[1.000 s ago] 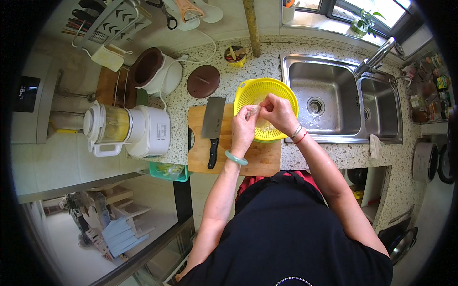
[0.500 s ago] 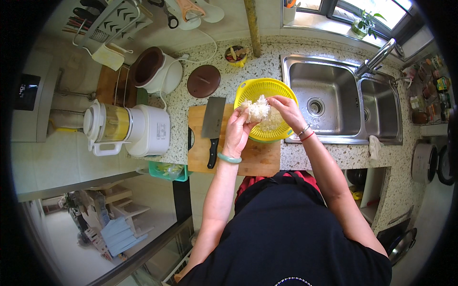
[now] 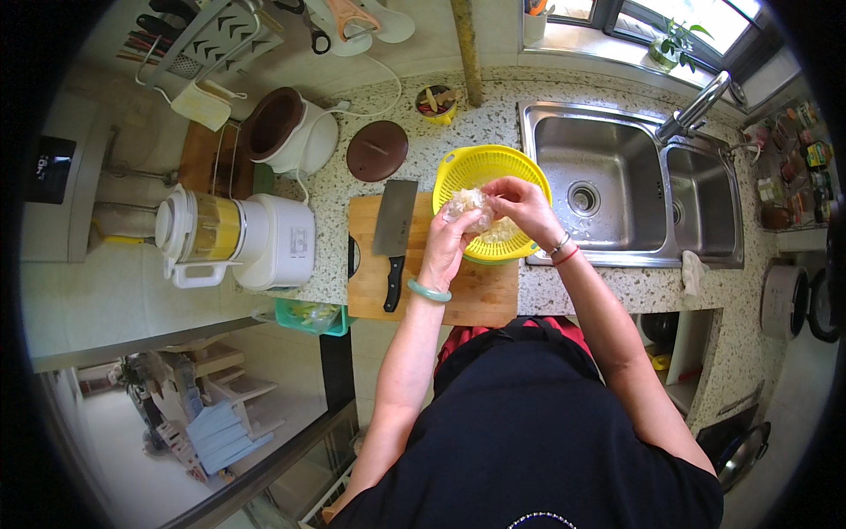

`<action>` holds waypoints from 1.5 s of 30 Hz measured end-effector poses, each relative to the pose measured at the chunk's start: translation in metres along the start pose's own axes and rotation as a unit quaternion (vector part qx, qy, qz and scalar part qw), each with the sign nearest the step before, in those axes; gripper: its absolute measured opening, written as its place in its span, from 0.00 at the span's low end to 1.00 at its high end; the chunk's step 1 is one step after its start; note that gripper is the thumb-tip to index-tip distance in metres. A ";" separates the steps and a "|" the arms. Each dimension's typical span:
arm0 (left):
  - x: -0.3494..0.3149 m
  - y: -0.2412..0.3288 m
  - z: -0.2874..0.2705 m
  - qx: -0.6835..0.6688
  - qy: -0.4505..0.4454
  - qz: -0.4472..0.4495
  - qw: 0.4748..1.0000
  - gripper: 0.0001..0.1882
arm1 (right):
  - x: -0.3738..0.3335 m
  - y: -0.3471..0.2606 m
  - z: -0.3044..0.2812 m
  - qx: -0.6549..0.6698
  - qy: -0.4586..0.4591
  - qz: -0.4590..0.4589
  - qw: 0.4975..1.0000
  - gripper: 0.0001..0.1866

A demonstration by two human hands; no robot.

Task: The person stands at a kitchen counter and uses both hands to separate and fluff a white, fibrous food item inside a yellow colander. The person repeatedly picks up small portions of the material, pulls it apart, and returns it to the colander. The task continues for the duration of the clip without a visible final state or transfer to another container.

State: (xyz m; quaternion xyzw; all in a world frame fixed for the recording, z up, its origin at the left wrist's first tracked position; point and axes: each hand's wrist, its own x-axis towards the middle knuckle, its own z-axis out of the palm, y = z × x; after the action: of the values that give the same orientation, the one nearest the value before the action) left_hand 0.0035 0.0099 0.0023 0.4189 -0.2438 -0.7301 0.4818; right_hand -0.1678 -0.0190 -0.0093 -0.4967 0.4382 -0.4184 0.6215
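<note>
A frilly, whitish clump of snow fungus (image 3: 467, 208) is held up over a yellow colander (image 3: 493, 164). My left hand (image 3: 444, 240) is wrapped round it from the near left side. The thumb and fingers of my right hand (image 3: 523, 208) pinch at the clump's right edge. Loose pale pieces of the fungus (image 3: 502, 231) lie in the colander below, partly hidden by my hands. A cleaver (image 3: 397, 219) rests just left of my left hand on a wooden cutting board (image 3: 480, 298).
Right of the colander is a double steel sink (image 3: 599, 150) with a faucet (image 3: 701, 104). A brown lid (image 3: 377, 150), a white pot (image 3: 308, 141) and a blender (image 3: 211, 234) stand to the left. Behind the colander is a small yellow container (image 3: 437, 104) of scraps.
My left hand has tilted the fungus clump, moving slightly right. My right hand has shifted a little left and now pinches closer in on it.
</note>
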 end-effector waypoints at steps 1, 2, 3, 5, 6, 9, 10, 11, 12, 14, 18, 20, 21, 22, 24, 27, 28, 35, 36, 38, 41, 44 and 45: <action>0.000 -0.001 -0.002 0.005 0.001 0.001 1.000 0.17 | -0.001 -0.003 -0.001 0.027 0.003 0.012 1.000 0.12; 0.000 -0.002 -0.003 0.002 0.006 0.008 1.000 0.17 | -0.002 -0.004 -0.001 0.054 0.006 0.024 0.998 0.12; 0.000 -0.003 -0.005 -0.001 0.012 0.015 1.000 0.17 | -0.001 -0.001 -0.004 -0.006 0.015 0.001 1.000 0.12; 0.000 -0.004 -0.004 0.001 0.028 0.022 0.999 0.17 | 0.002 0.009 -0.010 -0.125 0.038 -0.044 0.990 0.12; 0.000 -0.004 -0.003 0.005 0.041 0.023 0.999 0.17 | 0.001 0.016 -0.011 -0.179 0.067 -0.077 0.979 0.12; 0.003 -0.010 -0.008 0.048 0.072 0.048 0.995 0.16 | -0.005 0.010 -0.003 -0.254 0.115 -0.085 0.957 0.11; 0.004 -0.011 -0.007 0.068 0.078 0.057 0.993 0.15 | -0.005 0.011 -0.001 -0.215 0.117 -0.091 0.965 0.12; 0.004 -0.011 -0.006 0.093 0.086 0.064 0.990 0.15 | -0.006 0.011 -0.001 -0.175 0.119 -0.096 0.973 0.12; 0.005 -0.012 -0.005 0.118 0.093 0.071 0.986 0.15 | -0.006 0.011 0.001 -0.135 0.121 -0.101 0.978 0.12; 0.002 -0.010 -0.002 0.150 0.108 0.084 0.979 0.15 | -0.011 -0.016 0.009 -0.200 0.086 -0.128 0.968 0.13; -0.001 -0.009 0.002 0.170 0.111 0.095 0.974 0.15 | -0.012 -0.026 0.014 -0.284 0.042 -0.167 0.943 0.11; 0.000 -0.010 0.001 0.177 0.108 0.098 0.973 0.15 | -0.011 -0.021 0.016 -0.282 0.037 -0.163 0.945 0.09; 0.000 -0.011 0.000 0.182 0.106 0.099 0.972 0.15 | -0.010 -0.019 0.015 -0.288 0.044 -0.175 0.941 0.08; 0.000 -0.010 0.000 0.187 0.104 0.100 0.972 0.14 | -0.010 -0.019 0.016 -0.293 0.051 -0.186 0.936 0.07; 0.000 -0.008 0.002 0.180 0.103 0.101 0.973 0.14 | -0.010 -0.017 0.017 -0.309 0.061 -0.196 0.929 0.06; -0.003 -0.005 0.006 0.158 0.099 0.095 0.978 0.14 | -0.008 -0.017 0.017 -0.328 0.067 -0.189 0.923 0.07; -0.003 -0.004 0.007 0.149 0.097 0.092 0.980 0.14 | -0.009 -0.018 0.018 -0.325 0.067 -0.185 0.925 0.07; -0.001 -0.005 0.002 0.105 0.081 0.056 0.990 0.14 | -0.002 0.004 0.015 -0.198 0.124 -0.117 0.965 0.08; 0.000 -0.005 0.001 0.101 0.075 0.053 0.991 0.14 | 0.000 0.008 0.013 -0.145 0.121 -0.082 0.979 0.08; 0.001 -0.007 -0.004 0.094 0.067 0.051 0.992 0.14 | 0.002 0.010 0.011 -0.038 0.111 -0.012 0.993 0.08; 0.005 -0.009 -0.010 0.087 0.058 0.049 0.993 0.14 | 0.000 0.010 0.002 -0.013 0.110 0.000 0.994 0.06; 0.005 -0.008 -0.010 0.081 0.054 0.046 0.994 0.14 | -0.001 0.006 0.001 -0.058 0.083 -0.001 0.995 0.07; 0.005 -0.008 -0.009 0.079 0.054 0.044 0.994 0.14 | -0.002 0.003 -0.001 -0.093 0.065 0.001 0.994 0.09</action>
State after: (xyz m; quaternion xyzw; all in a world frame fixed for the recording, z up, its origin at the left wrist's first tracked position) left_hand 0.0059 0.0095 -0.0105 0.4835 -0.2922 -0.6631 0.4910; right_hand -0.1694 -0.0170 -0.0119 -0.5233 0.5151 -0.4072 0.5431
